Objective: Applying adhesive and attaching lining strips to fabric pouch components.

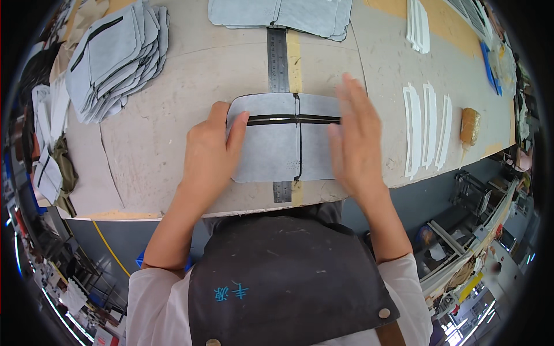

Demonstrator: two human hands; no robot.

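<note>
A light grey fabric panel (265,153) with rounded corners lies flat before me. A black zipper (271,120) crosses it from side to side, and a dark seam (299,150) runs over it from top to bottom. My left hand (213,141) grips the panel's left edge, thumb on top near the zipper's end, fingers around the edge. Over the right edge is my right hand (359,138), fingers stretched out and blurred by motion; it hides that end of the zipper. Beneath the panel a metal ruler (278,63) shows at both ends, beside a strip of yellowish tape (295,63).
Similar grey panels are stacked at the far left (118,57), and more lie at the far middle (306,14). White strips (429,124) lie to the right, beside an amber bottle with a thin tip (470,127). The worktable's front edge (133,215) curves past my apron (288,271).
</note>
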